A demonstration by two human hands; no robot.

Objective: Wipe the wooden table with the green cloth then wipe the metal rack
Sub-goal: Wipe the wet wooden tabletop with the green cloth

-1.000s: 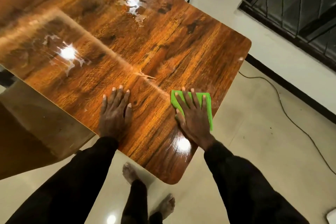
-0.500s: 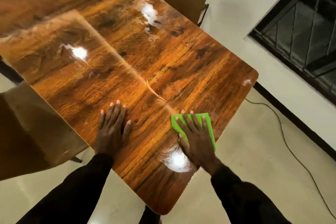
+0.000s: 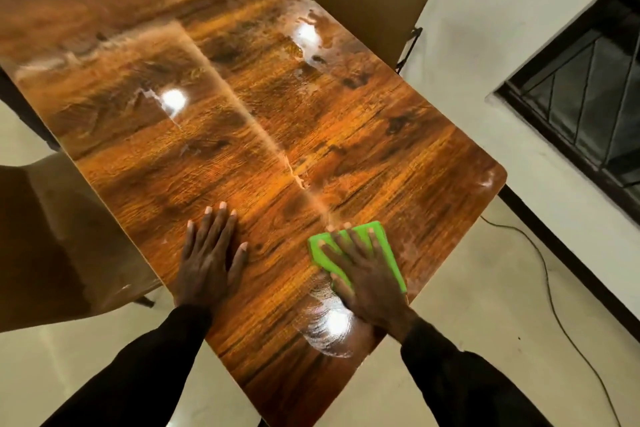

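Wooden table [image 3: 381,135]: wet smear by near corner, rest likely unwiped. Left hand [image 3: 207,263] flat on table, fingers straight. Right hand [image 3: 367,274] flat, pressing green cloth [image 3: 384,239] near table's right edge. Metal rack unseen, not yet wiped

green cloth [image 3: 384,243], orange-brown wood-grain table [image 3: 346,121], black sleeves [image 3: 138,367]

Bare left hand [image 3: 207,263], bare right hand [image 3: 367,279], short trimmed fingernails, long plain black fabric left sleeve [image 3: 138,369], matching long black fabric right sleeve [image 3: 460,383], both cuffs ending at the wrists, matte cloth
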